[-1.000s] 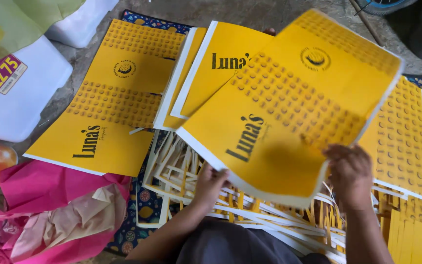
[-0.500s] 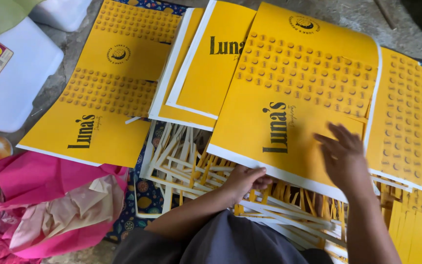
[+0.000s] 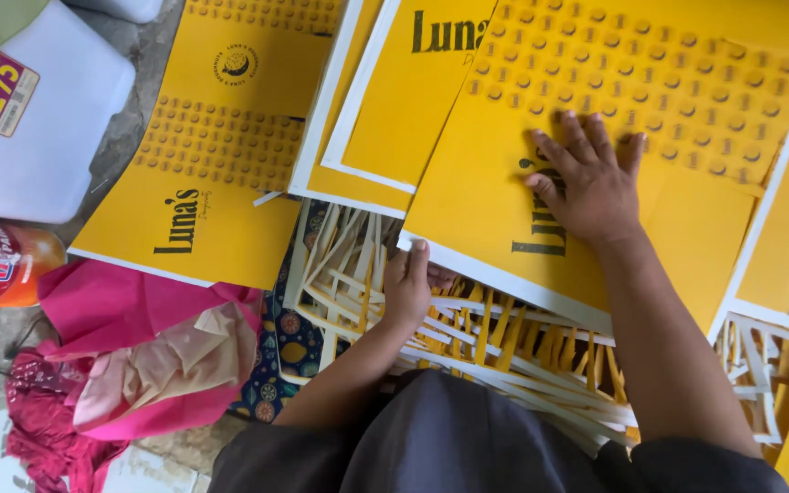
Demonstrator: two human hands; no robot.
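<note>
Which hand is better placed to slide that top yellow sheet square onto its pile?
The right hand, probably: it lies flat, fingers spread, on the middle of the top yellow sheet. The left hand only touches the sheet's near white edge, above the cardboard strips.
</note>
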